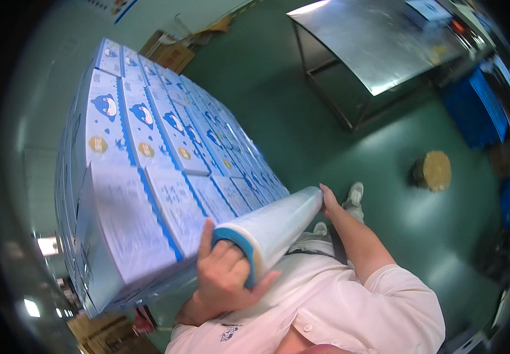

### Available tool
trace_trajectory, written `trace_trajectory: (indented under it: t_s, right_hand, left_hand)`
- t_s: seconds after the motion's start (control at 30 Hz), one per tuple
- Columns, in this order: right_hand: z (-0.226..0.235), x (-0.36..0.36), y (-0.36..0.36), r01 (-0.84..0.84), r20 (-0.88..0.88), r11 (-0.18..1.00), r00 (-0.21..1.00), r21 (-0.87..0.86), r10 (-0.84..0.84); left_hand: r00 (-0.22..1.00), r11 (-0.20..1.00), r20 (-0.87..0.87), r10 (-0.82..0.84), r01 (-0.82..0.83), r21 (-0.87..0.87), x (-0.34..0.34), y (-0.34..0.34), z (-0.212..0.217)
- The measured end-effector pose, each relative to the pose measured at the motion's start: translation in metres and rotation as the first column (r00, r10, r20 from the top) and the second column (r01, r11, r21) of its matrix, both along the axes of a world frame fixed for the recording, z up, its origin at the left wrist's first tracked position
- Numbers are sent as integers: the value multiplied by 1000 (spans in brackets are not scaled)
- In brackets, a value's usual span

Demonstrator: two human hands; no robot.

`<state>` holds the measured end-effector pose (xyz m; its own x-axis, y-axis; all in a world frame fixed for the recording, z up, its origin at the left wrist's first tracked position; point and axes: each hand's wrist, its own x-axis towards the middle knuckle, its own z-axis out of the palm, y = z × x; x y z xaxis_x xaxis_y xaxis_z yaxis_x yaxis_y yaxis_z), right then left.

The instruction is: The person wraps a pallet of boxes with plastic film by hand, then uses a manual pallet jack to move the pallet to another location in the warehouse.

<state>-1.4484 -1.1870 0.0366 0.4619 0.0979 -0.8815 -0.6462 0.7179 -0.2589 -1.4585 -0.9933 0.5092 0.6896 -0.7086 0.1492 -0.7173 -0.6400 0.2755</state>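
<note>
A thick roll of clear stretch film [281, 223] lies slantwise in front of my body, a hand at each end. My left hand [225, 268] has fingers tucked into the near end, inside a blue ring [244, 243]; its index finger points out and the thumb rests outside. At the far end, my right hand [328, 202] grips the roll, its fingers partly hidden. Beside the roll on the left rises a tall stack of white and blue cartons [175, 192] printed with cartoon whales. Shiny film covers parts of the stack, and the roll is close against its near side.
A steel table [373, 44] stands at the back right. Along the right side are a blue bin [476, 109] and a round stool-like block [433, 171] on the green floor [302, 118]. Brown cardboard boxes sit behind the stack [169, 54] and at the lower left [110, 335].
</note>
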Motion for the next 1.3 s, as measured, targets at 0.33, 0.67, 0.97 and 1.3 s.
trace_trajectory:
  t_s: [0.33, 0.67, 0.97, 1.3]
  right_hand:
    - [-45, 296, -10, -505, 21, 855, 862, 116, 507]
    - [-94, 575, 67, -688, -84, 717, 713, 109, 696]
    - [-60, 945, 137, -871, -70, 483, 489, -94, 869]
    - [-20, 1201, 322, -967, -26, 251, 251, 32, 968]
  left_hand:
    - [622, 620, 74, 779, -783, 49, 205, -63, -19]
    - [428, 430, -50, 902, -884, 183, 502, -33, -42]
    - [314, 324, -95, 945, -939, 115, 760, 27, -63]
    - [-29, 0, -131, 991, -976, 217, 1009, 134, -51]
